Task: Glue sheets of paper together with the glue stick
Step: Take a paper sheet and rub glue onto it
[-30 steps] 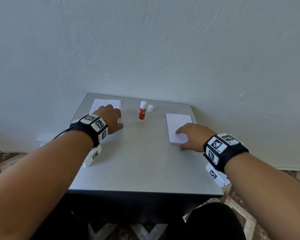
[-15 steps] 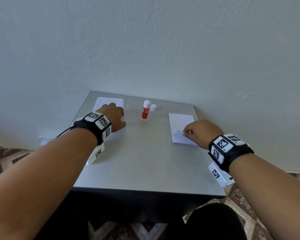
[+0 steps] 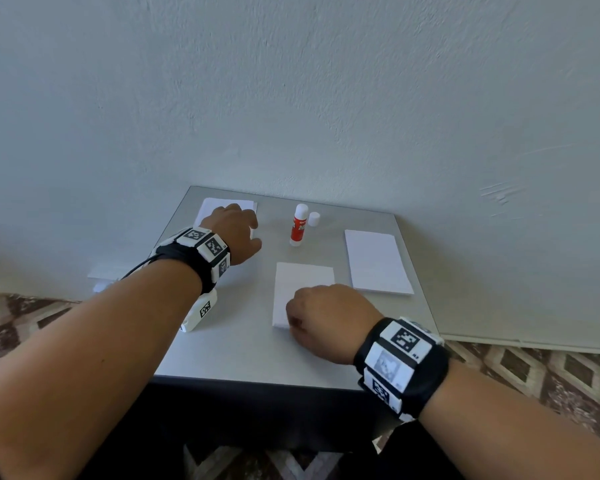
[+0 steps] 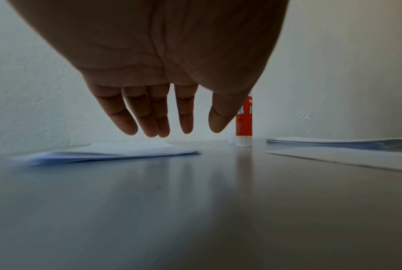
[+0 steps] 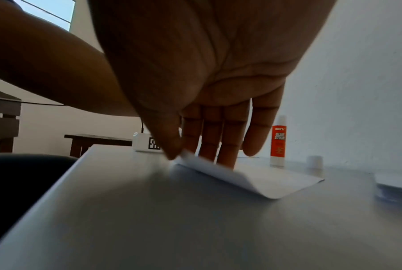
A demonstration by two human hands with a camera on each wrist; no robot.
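A single white sheet [image 3: 300, 285] lies mid-table, and my right hand [image 3: 321, 315] pinches its near corner between thumb and fingers, lifting that corner [image 5: 195, 161] slightly. A red and white glue stick [image 3: 298, 225] stands uncapped at the back, its white cap [image 3: 314, 219] beside it. My left hand [image 3: 234, 230] hovers with relaxed straight fingers [image 4: 149, 118] just above the left paper stack [image 4: 112, 152], holding nothing. A second paper stack [image 3: 376, 261] lies at the right.
The grey table [image 3: 243, 348] stands against a pale wall [image 3: 326, 98]. Its front edge is close below my right wrist. Patterned floor [image 3: 551, 375] shows on both sides. More white papers [image 3: 104, 275] lie beyond the table's left edge.
My right hand took one sheet off the right stack and drew it left and toward me to the table's middle. My left hand stayed over the left stack.
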